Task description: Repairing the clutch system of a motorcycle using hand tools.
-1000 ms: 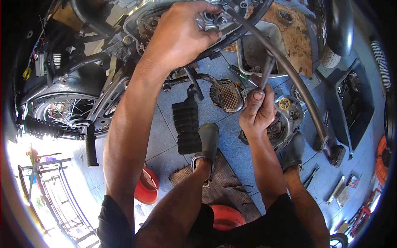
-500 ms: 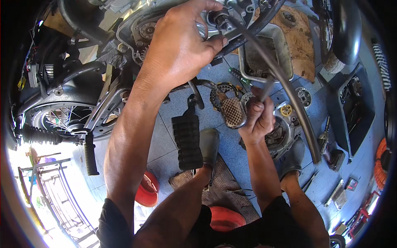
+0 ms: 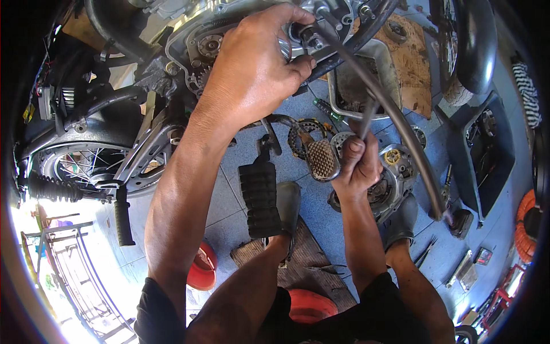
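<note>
Up at the motorcycle engine (image 3: 197, 51), my left hand (image 3: 255, 66) curls its fingers and thumb around the socket end of a long-handled socket wrench (image 3: 395, 114). The wrench's dark socket (image 3: 309, 37) sits against the engine's open side. Its long bar slants down to the right, past my other hand. My right hand (image 3: 361, 163) is closed around a slim metal rod (image 3: 369, 117), whose upper end meets or passes behind the wrench bar; I cannot tell which. A ridged metal pedal (image 3: 322, 159) lies just left of my right hand. Nearby hangs a black rubber footrest (image 3: 259, 198).
A metal drip tray (image 3: 395, 86) and a stained wooden board (image 3: 417, 69) lie beyond the wrench. An engine cover (image 3: 395, 183) rests by my right foot. A dark bin (image 3: 492, 155) stands at right. Red stools (image 3: 201, 269) and a wooden board (image 3: 309, 269) are below.
The free end of the wrench bar has shifted slightly up and left. My right hand and its rod have barely moved, and my left hand stays at the socket end.
</note>
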Action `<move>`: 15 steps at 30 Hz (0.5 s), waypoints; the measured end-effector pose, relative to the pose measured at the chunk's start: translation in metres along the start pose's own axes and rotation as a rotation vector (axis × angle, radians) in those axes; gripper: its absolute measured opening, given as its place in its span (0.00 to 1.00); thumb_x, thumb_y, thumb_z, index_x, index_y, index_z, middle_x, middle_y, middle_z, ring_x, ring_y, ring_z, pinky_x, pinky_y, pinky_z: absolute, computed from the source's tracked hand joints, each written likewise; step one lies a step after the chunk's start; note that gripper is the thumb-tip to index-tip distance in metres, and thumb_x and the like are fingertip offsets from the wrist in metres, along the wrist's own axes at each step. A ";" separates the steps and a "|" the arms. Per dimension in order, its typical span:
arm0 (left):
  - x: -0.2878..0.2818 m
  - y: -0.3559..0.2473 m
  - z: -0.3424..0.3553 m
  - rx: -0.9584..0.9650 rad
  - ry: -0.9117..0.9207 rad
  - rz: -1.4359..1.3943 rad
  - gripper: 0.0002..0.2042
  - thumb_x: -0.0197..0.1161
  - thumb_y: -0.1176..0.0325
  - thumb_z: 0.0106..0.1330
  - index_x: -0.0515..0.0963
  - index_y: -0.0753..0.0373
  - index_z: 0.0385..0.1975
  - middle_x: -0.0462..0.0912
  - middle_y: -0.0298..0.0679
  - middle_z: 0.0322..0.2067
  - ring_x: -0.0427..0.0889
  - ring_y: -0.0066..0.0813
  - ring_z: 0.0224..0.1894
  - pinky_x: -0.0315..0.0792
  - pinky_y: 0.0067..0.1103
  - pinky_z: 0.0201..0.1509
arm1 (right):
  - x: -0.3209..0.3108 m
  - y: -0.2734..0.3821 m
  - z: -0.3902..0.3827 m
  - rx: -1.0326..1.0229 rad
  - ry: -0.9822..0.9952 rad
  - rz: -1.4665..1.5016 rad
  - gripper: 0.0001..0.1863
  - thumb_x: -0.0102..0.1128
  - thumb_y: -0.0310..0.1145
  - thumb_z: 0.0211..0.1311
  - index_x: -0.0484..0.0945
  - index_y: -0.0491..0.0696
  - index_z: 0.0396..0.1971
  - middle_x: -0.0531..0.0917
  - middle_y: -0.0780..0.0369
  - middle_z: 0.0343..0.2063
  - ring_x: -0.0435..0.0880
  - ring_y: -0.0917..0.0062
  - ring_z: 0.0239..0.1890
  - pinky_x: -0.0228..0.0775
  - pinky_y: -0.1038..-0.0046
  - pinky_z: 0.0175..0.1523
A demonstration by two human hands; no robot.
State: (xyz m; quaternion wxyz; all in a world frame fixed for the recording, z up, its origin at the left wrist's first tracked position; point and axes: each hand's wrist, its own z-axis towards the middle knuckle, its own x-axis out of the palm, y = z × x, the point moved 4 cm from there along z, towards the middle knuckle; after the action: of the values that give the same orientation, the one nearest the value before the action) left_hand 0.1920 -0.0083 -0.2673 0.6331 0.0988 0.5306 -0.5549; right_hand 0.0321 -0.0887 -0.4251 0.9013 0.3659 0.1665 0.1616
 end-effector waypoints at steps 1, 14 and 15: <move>0.000 -0.001 0.000 0.019 -0.007 -0.005 0.24 0.73 0.75 0.51 0.81 0.54 0.51 0.73 0.33 0.20 0.74 0.22 0.27 0.72 0.23 0.40 | -0.002 0.000 0.000 0.003 -0.023 0.048 0.19 0.42 0.35 0.77 0.76 0.34 0.49 0.73 0.70 0.18 0.66 0.90 0.20 0.57 0.83 0.26; 0.001 -0.003 0.000 -0.006 0.020 -0.001 0.23 0.72 0.75 0.51 0.81 0.56 0.50 0.73 0.33 0.21 0.75 0.22 0.27 0.71 0.23 0.40 | 0.000 0.000 -0.006 0.058 -0.006 0.038 0.18 0.42 0.33 0.77 0.75 0.33 0.48 0.73 0.69 0.18 0.69 0.89 0.20 0.58 0.84 0.26; 0.001 -0.003 0.001 0.000 0.019 -0.005 0.23 0.73 0.75 0.51 0.81 0.56 0.50 0.73 0.33 0.21 0.75 0.22 0.27 0.71 0.23 0.40 | -0.001 0.000 -0.006 0.059 -0.039 0.090 0.17 0.43 0.33 0.77 0.76 0.34 0.48 0.73 0.69 0.18 0.69 0.89 0.20 0.58 0.84 0.27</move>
State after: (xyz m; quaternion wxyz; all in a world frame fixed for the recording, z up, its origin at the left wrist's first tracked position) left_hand 0.1899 -0.0102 -0.2660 0.6266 0.1030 0.5369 -0.5554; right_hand 0.0285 -0.0859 -0.4289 0.8851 0.4023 0.1367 0.1899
